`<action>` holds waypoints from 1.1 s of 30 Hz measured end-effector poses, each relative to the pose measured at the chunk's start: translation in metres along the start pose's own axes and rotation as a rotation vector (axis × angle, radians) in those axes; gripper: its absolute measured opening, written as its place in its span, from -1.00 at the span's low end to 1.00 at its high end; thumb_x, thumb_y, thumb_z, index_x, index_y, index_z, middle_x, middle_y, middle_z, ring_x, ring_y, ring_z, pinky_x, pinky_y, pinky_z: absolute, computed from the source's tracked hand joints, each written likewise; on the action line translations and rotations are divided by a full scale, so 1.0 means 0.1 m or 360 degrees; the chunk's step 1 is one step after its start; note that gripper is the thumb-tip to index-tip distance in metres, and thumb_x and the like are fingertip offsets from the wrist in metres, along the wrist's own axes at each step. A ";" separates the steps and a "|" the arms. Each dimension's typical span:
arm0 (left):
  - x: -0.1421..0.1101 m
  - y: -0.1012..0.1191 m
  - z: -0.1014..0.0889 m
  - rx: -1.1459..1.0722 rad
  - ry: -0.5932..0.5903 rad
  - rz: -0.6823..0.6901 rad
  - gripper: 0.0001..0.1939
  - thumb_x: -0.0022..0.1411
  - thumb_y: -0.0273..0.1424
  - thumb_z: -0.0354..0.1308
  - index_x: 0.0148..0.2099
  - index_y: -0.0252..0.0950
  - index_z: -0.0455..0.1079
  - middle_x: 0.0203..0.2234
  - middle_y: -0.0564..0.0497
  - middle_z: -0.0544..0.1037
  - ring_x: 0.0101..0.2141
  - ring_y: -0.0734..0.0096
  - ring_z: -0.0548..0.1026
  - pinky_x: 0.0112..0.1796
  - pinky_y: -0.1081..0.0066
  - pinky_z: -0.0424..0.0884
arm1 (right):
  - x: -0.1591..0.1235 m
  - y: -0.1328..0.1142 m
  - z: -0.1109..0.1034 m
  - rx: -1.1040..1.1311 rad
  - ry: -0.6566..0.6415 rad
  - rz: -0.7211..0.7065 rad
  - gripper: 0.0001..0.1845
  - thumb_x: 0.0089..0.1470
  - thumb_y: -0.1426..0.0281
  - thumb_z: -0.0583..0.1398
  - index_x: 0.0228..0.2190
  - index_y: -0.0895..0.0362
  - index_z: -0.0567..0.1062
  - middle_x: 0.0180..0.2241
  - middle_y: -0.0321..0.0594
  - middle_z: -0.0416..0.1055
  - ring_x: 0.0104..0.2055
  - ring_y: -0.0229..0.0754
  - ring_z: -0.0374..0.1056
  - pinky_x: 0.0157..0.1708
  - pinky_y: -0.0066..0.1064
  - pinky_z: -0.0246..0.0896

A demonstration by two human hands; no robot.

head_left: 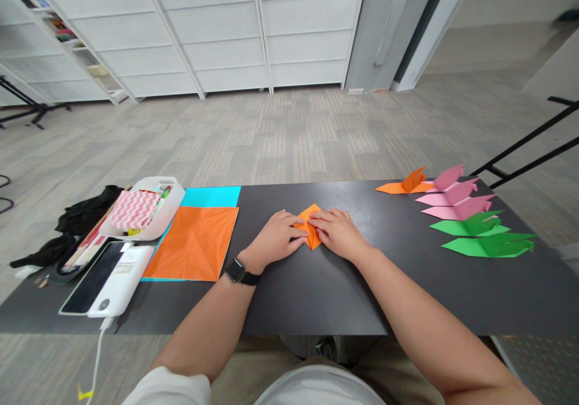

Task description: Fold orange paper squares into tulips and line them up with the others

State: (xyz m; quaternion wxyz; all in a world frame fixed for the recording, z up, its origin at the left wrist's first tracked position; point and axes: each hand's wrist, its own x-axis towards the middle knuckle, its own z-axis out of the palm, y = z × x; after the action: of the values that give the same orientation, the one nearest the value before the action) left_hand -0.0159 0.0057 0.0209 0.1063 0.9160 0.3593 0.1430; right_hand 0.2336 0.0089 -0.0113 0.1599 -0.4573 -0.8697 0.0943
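Note:
A small piece of orange origami paper [313,240], folded into a diamond shape, lies at the middle of the dark table. My left hand [281,236] rests at its left side, with the thumb and fingertips closed on the paper's edge. From the right, my right hand [339,230] presses its fingers on the upper right part of the same paper. Both hands hide some of its folds. My left wrist wears a black watch [235,270].
Folded paper birds in orange [409,183], pink [456,209] and green [491,245] stand at the right. On the left are an orange sheet [194,242] over blue paper [212,196], a white box [174,203], a phone [93,278] and a cabled power bank [123,278].

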 end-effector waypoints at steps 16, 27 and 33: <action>-0.01 0.06 -0.07 -0.0064 -0.0062 0.0134 -0.78 0.49 -0.25 0.22 -0.03 -0.02 0.72 0.08 -0.03 0.62 0.07 0.18 0.50 0.25 0.04 0.36 | -0.02 0.00 -0.01 0.0023 0.0008 -0.0013 -0.58 0.33 0.47 0.18 0.10 -0.10 0.66 0.22 -0.20 0.55 0.15 0.05 0.38 0.12 0.00 0.14; -0.06 0.08 -0.08 -0.0118 -0.0121 0.0171 -0.80 0.45 -0.20 0.25 -0.02 0.08 0.72 0.13 -0.02 0.59 0.14 0.14 0.50 0.32 -0.01 0.28 | -0.01 0.00 -0.02 0.0038 -0.0009 0.0026 -0.60 0.34 0.45 0.18 0.07 -0.13 0.67 0.23 -0.22 0.54 0.15 0.06 0.38 0.11 0.01 0.19; -0.07 0.10 -0.09 -0.0115 -0.0176 0.0178 -0.79 0.45 -0.16 0.25 0.01 0.09 0.71 0.19 -0.01 0.55 0.20 0.11 0.47 0.36 -0.01 0.22 | -0.01 0.00 -0.03 0.0062 -0.0013 0.0023 -0.59 0.34 0.46 0.18 0.07 -0.11 0.67 0.23 -0.20 0.55 0.14 0.06 0.36 0.11 0.00 0.20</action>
State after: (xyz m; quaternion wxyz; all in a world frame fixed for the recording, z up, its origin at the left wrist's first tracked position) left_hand -0.0175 -0.0054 0.0314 0.1509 0.9367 0.2958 0.1107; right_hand 0.2353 0.0079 -0.0088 0.1646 -0.4600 -0.8650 0.1140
